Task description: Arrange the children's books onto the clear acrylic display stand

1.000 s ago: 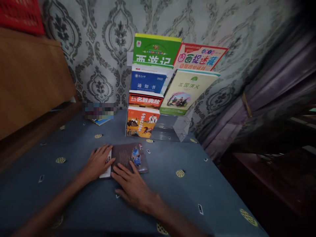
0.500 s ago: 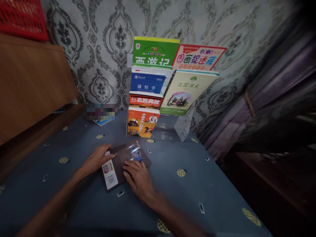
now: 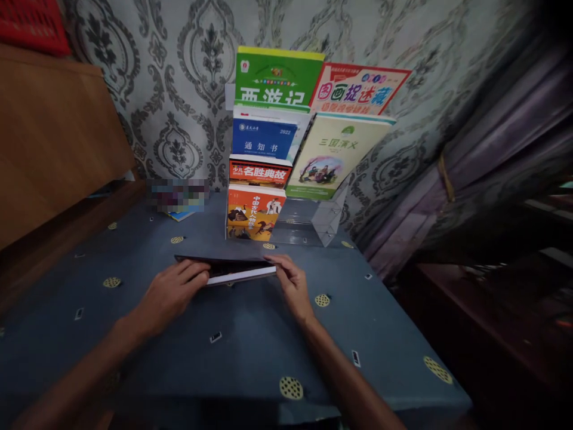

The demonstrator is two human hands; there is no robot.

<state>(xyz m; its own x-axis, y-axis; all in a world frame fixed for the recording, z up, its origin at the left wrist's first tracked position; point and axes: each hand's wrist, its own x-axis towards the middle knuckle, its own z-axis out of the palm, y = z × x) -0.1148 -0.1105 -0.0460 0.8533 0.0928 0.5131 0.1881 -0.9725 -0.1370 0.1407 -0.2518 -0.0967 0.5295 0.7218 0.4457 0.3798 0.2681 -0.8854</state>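
A dark-covered book (image 3: 244,275) is tilted up off the table, its white page edge facing me and its dark cover slightly lifted from the pages. My left hand (image 3: 176,286) is closed on its left end, fingers over the edge. At the right end, my right hand (image 3: 290,280) pinches the corner between thumb and fingers. Behind the book stands a clear acrylic rack (image 3: 329,224). An orange book (image 3: 255,214) sits in its lowest left slot, with the lower right slots showing bare plastic.
Higher in the rack are a blue booklet (image 3: 264,137), a green book (image 3: 277,77), a red picture book (image 3: 358,89) and a pale green book (image 3: 338,155). A blurred pile (image 3: 179,197) lies at the back left, near a wooden cabinet (image 3: 58,137). A curtain (image 3: 416,197) hangs at right.
The book has gone from lying flat to being tilted up, page edge towards me. My right hand has moved from its cover to its right end. My view has shifted slightly.
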